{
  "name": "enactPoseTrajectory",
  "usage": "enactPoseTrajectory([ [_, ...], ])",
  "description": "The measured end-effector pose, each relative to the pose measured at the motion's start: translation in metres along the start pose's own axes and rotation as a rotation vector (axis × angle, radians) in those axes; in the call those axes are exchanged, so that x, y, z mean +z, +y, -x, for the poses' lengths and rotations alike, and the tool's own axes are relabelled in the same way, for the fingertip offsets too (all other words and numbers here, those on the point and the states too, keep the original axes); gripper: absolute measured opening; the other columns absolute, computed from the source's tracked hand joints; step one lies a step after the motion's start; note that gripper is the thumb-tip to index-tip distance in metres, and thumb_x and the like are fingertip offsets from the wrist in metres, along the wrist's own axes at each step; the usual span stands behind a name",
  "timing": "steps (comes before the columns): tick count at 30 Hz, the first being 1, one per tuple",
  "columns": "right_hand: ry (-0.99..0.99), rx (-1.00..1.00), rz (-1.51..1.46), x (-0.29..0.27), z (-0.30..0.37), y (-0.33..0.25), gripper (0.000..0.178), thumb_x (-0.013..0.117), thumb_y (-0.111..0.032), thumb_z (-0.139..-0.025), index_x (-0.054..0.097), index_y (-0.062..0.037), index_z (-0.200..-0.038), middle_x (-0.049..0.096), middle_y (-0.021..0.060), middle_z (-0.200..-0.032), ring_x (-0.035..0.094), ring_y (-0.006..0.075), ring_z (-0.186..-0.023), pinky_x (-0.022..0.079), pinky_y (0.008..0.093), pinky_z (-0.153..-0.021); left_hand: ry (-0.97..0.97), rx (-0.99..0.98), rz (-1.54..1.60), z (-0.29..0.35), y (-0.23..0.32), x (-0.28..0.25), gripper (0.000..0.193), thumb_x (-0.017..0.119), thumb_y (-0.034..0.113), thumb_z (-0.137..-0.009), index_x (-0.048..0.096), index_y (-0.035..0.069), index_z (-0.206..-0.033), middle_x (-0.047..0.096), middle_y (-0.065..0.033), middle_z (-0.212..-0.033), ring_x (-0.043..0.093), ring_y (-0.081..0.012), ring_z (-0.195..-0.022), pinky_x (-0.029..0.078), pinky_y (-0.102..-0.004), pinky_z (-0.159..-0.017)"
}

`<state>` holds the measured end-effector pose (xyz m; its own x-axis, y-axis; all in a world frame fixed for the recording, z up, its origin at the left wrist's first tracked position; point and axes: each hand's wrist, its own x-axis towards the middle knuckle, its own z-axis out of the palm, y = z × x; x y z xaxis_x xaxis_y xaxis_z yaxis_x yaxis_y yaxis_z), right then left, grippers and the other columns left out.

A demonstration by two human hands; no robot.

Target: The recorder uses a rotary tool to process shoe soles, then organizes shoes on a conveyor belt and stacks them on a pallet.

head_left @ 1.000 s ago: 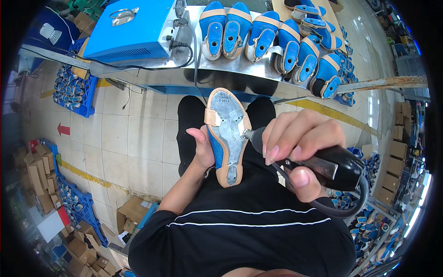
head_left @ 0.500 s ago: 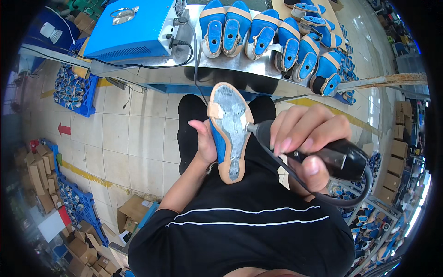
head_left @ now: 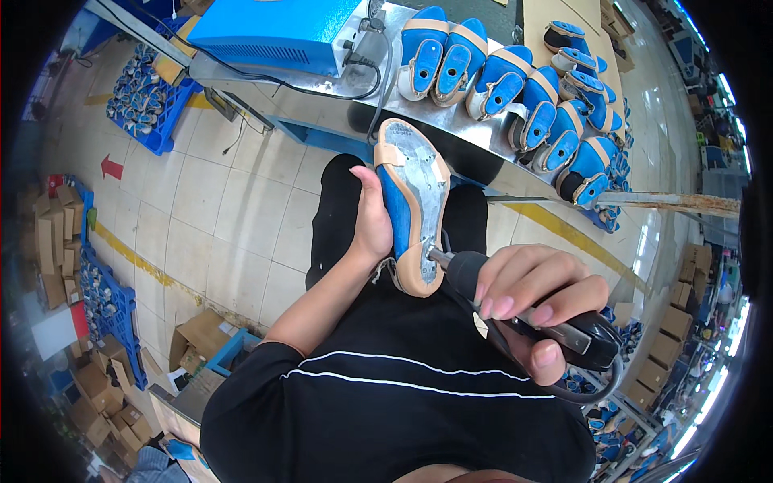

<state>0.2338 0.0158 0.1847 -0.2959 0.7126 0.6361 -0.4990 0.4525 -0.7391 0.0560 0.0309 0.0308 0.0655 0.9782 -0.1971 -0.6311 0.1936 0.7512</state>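
Over my lap, my left hand (head_left: 374,219) supports a blue shoe (head_left: 412,173) with its underside facing up. The thumb stands along the shoe's side, and the other fingers are hidden behind it. Grey lining with small holes fills the middle of the sole, and beige material folds around its edge. My right hand (head_left: 541,290) is closed around a black corded hand tool (head_left: 465,274). The tool's metal tip meets the sole at the heel end, just above the beige heel edge. A black cable loops below the right hand.
Ahead stands a metal bench (head_left: 386,90) with a blue box-shaped machine (head_left: 278,36) and several blue-and-beige shoes (head_left: 455,64). Blue pallets, one stacked with shoes (head_left: 138,92), lie at left near cardboard boxes (head_left: 60,241). A rusty rail (head_left: 668,201) juts out at right.
The tool's tip has moved from the sole's middle right edge down to the heel end. The shoe has shifted slightly up and right, and the whole view has turned a little.
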Motion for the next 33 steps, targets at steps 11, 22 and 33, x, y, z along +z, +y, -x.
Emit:
enactPoseTrajectory([
  [11,-0.009,0.023,0.087,0.008,-0.002,0.012,0.030,0.078,-0.015,-0.085,0.057,-0.0023,-0.102,0.069,0.0189,-0.092,0.070,0.0260,-0.073,0.059,0.0397,-0.066,0.028,0.023,-0.124,-0.002,0.001,0.000,0.102,0.009,0.082,-0.098,0.043,0.002,-0.153,0.062,-0.0160,-0.139,0.064,-0.0240,-0.122,0.052,-0.0382,-0.105],
  [22,-0.084,0.034,0.117,0.005,-0.004,0.017,0.029,0.077,-0.014,-0.087,0.055,-0.0036,-0.104,0.068,0.0175,-0.093,0.067,0.0250,-0.072,0.057,0.0391,-0.067,0.062,0.115,-0.244,0.000,0.008,0.007,0.097,0.014,0.077,-0.102,0.051,-0.002,-0.144,0.068,-0.0166,-0.128,0.069,-0.0217,-0.112,0.056,-0.0351,-0.097],
  [33,-0.112,-0.031,0.127,0.011,0.003,0.034,0.028,0.075,-0.010,-0.085,0.052,-0.0037,-0.100,0.065,0.0174,-0.091,0.066,0.0239,-0.069,0.058,0.0376,-0.063,0.109,0.061,-0.266,0.000,0.010,-0.005,0.085,0.016,0.068,-0.108,0.054,-0.001,-0.141,0.070,-0.0162,-0.125,0.070,-0.0208,-0.111,0.057,-0.0353,-0.097],
])
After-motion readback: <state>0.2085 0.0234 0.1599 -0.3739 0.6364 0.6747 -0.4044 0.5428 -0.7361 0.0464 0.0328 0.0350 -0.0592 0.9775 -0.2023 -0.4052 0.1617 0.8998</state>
